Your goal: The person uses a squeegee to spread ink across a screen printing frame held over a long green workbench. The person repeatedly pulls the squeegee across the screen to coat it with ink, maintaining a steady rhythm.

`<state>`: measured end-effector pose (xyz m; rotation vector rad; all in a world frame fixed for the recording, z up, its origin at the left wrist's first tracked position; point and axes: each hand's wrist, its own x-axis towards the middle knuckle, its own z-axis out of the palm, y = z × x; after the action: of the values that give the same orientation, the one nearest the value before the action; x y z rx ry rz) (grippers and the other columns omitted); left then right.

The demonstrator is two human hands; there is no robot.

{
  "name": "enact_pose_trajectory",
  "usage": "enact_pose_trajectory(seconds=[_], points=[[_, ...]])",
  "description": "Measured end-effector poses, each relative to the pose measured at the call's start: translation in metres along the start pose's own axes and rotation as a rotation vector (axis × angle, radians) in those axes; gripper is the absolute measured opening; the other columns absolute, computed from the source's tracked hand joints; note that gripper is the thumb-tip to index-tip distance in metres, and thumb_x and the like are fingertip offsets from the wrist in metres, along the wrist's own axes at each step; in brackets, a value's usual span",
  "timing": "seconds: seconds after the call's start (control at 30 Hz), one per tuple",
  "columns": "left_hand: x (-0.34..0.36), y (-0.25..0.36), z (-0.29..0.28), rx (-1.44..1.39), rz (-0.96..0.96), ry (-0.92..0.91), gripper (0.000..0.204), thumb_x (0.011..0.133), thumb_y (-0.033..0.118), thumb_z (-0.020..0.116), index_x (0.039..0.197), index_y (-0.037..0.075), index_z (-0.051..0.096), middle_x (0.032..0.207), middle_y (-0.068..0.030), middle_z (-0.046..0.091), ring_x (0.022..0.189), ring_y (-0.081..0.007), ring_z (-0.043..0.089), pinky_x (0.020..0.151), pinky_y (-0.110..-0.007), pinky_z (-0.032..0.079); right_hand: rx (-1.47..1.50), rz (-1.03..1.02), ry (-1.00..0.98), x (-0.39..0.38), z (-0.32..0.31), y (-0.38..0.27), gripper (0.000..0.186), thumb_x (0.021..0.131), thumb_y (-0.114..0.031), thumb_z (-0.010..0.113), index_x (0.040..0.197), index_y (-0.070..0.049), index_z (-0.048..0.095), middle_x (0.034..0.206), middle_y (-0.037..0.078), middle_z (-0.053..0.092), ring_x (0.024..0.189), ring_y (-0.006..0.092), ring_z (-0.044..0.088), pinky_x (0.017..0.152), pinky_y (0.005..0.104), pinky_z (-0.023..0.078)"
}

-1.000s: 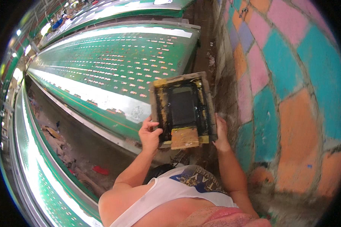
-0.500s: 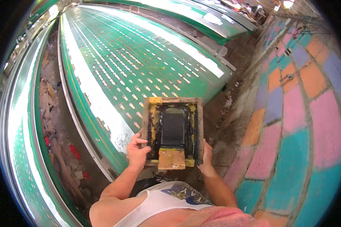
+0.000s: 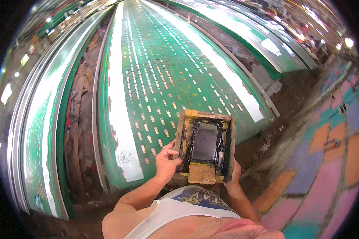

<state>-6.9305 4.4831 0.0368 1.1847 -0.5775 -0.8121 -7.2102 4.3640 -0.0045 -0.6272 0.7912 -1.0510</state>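
Note:
Between my two hands is a wooden screen-printing frame point(image 3: 206, 115), held in front of my body. Black and yellow ink stains its inner edges, and a dark rectangular mesh panel point(image 3: 205, 141) fills the middle. A tan, squeegee-like wooden piece point(image 3: 202, 173) rests at the end nearest me, touched by neither hand. My left hand point(image 3: 166, 162) grips the left side, thumb on top. On the right side my right hand point(image 3: 233, 175) is closed round the lower corner, its fingers partly hidden. Ahead stretches a long green printing table point(image 3: 189, 99) carrying rows of small pale printed shapes.
White strips point(image 3: 121, 119) run along both sides of the table. Another long green table point(image 3: 48, 131) stands to the left, past a gap littered with scraps. A further table point(image 3: 259, 44) lies at the far right. Multicoloured painted blocks point(image 3: 323, 139) line the right side.
My view has turned left and lifted, so more of the tables shows and the painted blocks take up less room. Both hands keep their hold on the frame, which looks slightly tilted now.

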Motion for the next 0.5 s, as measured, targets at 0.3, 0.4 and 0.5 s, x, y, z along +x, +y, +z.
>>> enact_pose_trajectory(seconds=[0.3, 0.4, 0.5], points=[[0.039, -0.045, 0.197, -0.08, 0.1, 0.322, 0.039, 0.075, -0.027, 0.071, 0.102, 0.001, 0.07, 0.173, -0.0281, 0.048, 0.157, -0.0331, 0.054, 0.126, -0.043, 0.046, -0.078, 0.18, -0.283, 0.2, -0.095, -0.128, 0.04, 0.121, -0.03, 0.052, 0.128, 0.002, 0.074, 0.113, 0.006, 0.079, 0.096, 0.017, 0.076, 0.088, 0.0349, 0.061], [0.041, -0.048, 0.249, -0.036, 0.124, 0.354, 0.038, 0.075, -0.026, 0.073, 0.1, 0.001, 0.071, 0.173, -0.0277, 0.049, 0.156, -0.0329, 0.055, 0.125, -0.043, 0.047, -0.094, 0.219, -0.341, 0.236, -0.117, -0.172, 0.039, 0.12, -0.029, 0.053, 0.129, 0.003, 0.073, 0.114, 0.007, 0.08, 0.095, 0.0177, 0.077, 0.088, 0.0353, 0.062], [0.053, -0.056, 0.288, -0.031, 0.158, 0.369, 0.037, 0.075, -0.026, 0.074, 0.099, 0.001, 0.071, 0.172, -0.0274, 0.05, 0.156, -0.0328, 0.055, 0.125, -0.042, 0.047, -0.094, 0.228, -0.326, 0.263, -0.13, -0.199, 0.037, 0.12, -0.027, 0.052, 0.13, 0.003, 0.073, 0.114, 0.008, 0.08, 0.093, 0.0182, 0.077, 0.087, 0.0355, 0.063]])
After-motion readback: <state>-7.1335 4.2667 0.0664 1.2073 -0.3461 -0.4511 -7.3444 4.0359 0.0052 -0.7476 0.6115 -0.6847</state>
